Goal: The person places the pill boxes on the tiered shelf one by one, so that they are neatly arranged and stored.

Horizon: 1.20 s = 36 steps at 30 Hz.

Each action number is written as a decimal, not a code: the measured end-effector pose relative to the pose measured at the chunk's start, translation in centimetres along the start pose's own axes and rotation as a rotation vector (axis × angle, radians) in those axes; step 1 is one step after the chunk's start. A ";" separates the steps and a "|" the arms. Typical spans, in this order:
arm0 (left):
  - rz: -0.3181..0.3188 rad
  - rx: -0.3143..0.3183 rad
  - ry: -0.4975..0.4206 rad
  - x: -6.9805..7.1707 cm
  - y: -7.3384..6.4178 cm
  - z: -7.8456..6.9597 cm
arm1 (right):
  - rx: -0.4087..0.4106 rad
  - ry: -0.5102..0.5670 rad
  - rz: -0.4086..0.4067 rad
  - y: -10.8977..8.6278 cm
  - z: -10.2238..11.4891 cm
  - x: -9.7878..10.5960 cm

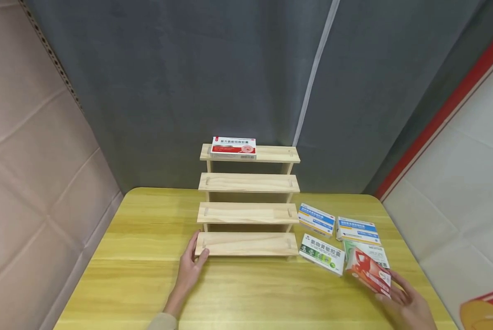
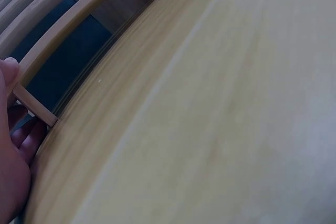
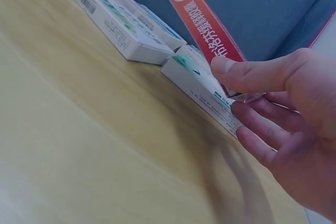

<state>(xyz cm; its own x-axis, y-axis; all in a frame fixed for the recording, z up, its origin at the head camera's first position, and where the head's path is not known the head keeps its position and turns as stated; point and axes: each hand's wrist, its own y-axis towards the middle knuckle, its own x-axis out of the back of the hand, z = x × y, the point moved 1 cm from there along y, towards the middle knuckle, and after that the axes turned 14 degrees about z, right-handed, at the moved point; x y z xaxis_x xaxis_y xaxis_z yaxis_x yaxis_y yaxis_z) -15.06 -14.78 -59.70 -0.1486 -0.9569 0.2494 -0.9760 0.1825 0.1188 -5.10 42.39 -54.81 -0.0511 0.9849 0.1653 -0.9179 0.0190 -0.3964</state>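
Right of the wooden rack [image 1: 246, 244], pinching the red box [image 1: 369, 270] by one end in the right hand [image 1: 409, 303]; gripping the wooden rack with the left hand [image 1: 190, 270]. Could drop the red box, so lopsidedly pinched.

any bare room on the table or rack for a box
Free: the rack's two middle shelves; its lowest shelf except where the left hand grips the left end; its top shelf beside the lone box; the table left and in front of the rack. Crowded: right of the rack, where four boxes lie and the right hand holds the red box.
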 end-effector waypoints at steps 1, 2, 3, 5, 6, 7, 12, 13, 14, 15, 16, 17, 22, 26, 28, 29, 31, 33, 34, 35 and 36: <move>-0.002 0.000 -0.001 0.0 0.0 0.0 | 0.008 0.023 0.001 0.0 0.0 0.0; -0.003 0.000 -0.002 0.0 0.0 0.0 | 0.012 0.056 0.003 0.0 0.1 -0.1; -0.005 0.000 -0.002 0.0 0.0 0.0 | 0.017 0.076 0.004 0.1 0.1 -0.1; -0.007 0.001 -0.002 0.0 0.0 -0.1 | 0.004 0.076 -0.002 0.1 0.3 -0.1; -0.009 0.002 -0.001 0.0 0.0 -0.2 | 0.000 0.084 -0.006 0.2 0.4 -0.1; -0.011 0.003 -0.001 0.0 0.0 -0.2 | 0.003 0.085 -0.012 0.2 0.5 -0.1; -0.015 0.002 -0.001 0.0 0.0 -0.4 | 0.082 0.090 -0.027 0.2 1.1 -0.4; -0.015 0.001 -0.001 0.0 0.0 -0.4 | 0.108 0.085 -0.028 0.2 1.1 -0.5; -0.015 0.000 0.000 0.0 0.0 -0.4 | 0.128 0.086 -0.027 0.1 1.2 -0.6; -0.016 -0.001 0.001 0.0 0.0 -0.4 | 0.148 0.092 -0.027 0.1 1.3 -0.7; -0.017 -0.003 0.002 0.0 0.0 -0.4 | 0.167 0.095 -0.027 0.0 1.3 -0.7; -0.017 -0.005 0.005 0.1 0.0 -0.3 | 0.181 0.098 -0.029 0.0 1.4 -0.9; -0.018 -0.008 0.012 0.1 0.1 -0.2 | 0.287 0.136 -0.019 0.0 2.1 -1.6; -0.020 -0.012 0.012 0.1 0.0 -0.3 | 0.365 0.182 -0.004 0.3 2.9 -2.0; -0.021 -0.015 0.010 0.1 0.0 -0.3 | 0.368 0.192 -0.007 0.4 3.4 -2.2; -0.021 -0.016 0.010 0.0 0.0 -0.3 | 0.364 0.188 -0.014 0.4 3.6 -2.3; -0.020 -0.017 0.009 0.0 0.0 -0.4 | 0.352 0.185 -0.021 0.5 4.1 -2.5; -0.018 -0.018 0.006 0.0 0.0 -0.4 | 0.346 0.183 -0.022 0.6 4.5 -2.7; -0.017 -0.018 0.005 0.0 0.1 -0.4 | 0.342 0.188 -0.021 0.7 4.7 -2.8; -0.018 -0.018 0.004 0.0 0.1 -0.3 | 0.341 0.194 -0.021 0.7 4.8 -2.9; -0.019 -0.018 0.002 0.0 0.1 -0.3 | 0.336 0.199 -0.020 0.8 5.0 -3.0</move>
<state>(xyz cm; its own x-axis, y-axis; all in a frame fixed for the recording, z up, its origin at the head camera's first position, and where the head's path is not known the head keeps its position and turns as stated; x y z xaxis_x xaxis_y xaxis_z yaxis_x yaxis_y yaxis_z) -15.08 -14.68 -59.39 -0.1296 -0.9597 0.2493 -0.9756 0.1683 0.1409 -7.63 38.55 -51.09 0.0156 0.9996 -0.0216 -0.9973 0.0140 -0.0719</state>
